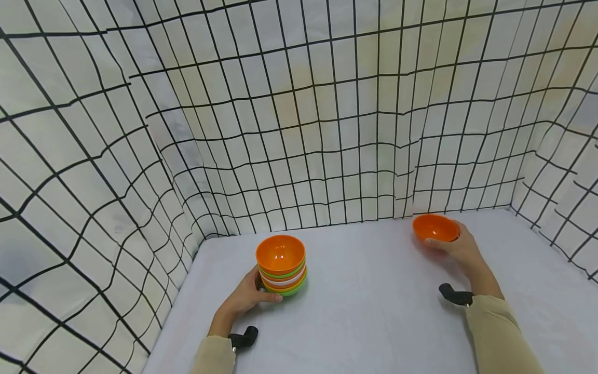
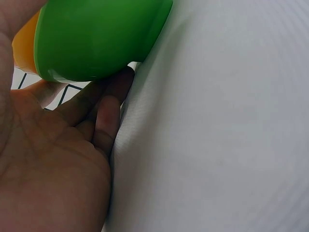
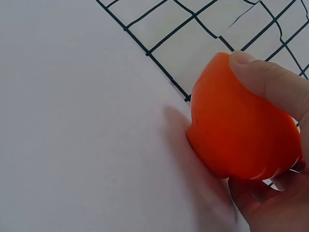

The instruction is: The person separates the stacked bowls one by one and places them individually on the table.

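Observation:
A stack of nested bowls (image 1: 282, 265) in orange, green, white and yellow stands at the left of the table, an orange one on top and a green one (image 2: 96, 38) at the bottom. My left hand (image 1: 246, 295) holds this stack low on its left side, thumb in front, fingers round the back near the table. At the far right, my right hand (image 1: 462, 249) grips a single orange bowl (image 3: 241, 125) by its right side. The thumb lies along the bowl's near side, with fingers behind and under it. A shadow falls beside this bowl; whether its base touches the table cannot be told.
A white cloth covers the table (image 1: 355, 301). Behind and at both sides hang pale walls (image 1: 345, 114) with a black grid. Black curved devices (image 1: 455, 295) sit at both wrists, by the beige sleeves (image 1: 495, 332).

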A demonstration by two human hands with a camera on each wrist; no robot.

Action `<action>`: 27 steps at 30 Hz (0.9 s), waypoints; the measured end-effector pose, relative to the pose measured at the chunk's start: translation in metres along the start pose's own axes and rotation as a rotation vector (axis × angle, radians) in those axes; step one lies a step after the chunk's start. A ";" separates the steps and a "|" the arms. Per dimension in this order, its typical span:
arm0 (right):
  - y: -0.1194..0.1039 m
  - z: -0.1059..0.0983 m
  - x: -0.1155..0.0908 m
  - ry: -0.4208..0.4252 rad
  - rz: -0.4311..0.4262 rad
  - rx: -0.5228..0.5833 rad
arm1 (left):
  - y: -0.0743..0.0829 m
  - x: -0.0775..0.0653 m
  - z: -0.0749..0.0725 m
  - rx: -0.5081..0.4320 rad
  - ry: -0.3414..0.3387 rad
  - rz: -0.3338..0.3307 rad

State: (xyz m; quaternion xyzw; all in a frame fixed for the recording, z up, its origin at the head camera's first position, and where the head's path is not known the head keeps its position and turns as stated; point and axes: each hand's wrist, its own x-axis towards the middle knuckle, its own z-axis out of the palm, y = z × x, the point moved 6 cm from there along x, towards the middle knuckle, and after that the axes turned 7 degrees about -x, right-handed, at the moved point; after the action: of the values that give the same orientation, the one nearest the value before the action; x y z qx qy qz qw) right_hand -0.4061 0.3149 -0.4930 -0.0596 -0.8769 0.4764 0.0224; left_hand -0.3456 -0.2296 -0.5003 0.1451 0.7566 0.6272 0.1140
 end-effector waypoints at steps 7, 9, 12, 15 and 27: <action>0.005 0.002 0.003 -0.012 0.011 0.001 | 0.000 0.000 -0.001 -0.002 -0.005 0.010; 0.005 0.002 0.003 -0.012 0.013 0.011 | 0.000 0.000 -0.001 -0.005 -0.006 0.014; 0.005 0.002 0.003 -0.012 0.012 0.025 | 0.000 0.000 -0.001 0.000 -0.008 0.019; 0.006 0.003 0.003 -0.010 0.014 0.043 | 0.000 0.000 -0.001 0.007 -0.009 0.020; 0.011 0.004 0.003 0.000 0.009 0.109 | -0.002 0.000 0.000 0.013 0.017 -0.014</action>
State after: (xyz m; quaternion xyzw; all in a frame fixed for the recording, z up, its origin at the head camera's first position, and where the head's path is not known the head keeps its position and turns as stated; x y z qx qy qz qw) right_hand -0.4089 0.3178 -0.5041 -0.0622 -0.8495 0.5233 0.0237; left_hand -0.3462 -0.2301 -0.5024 0.1350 0.7627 0.6227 0.1111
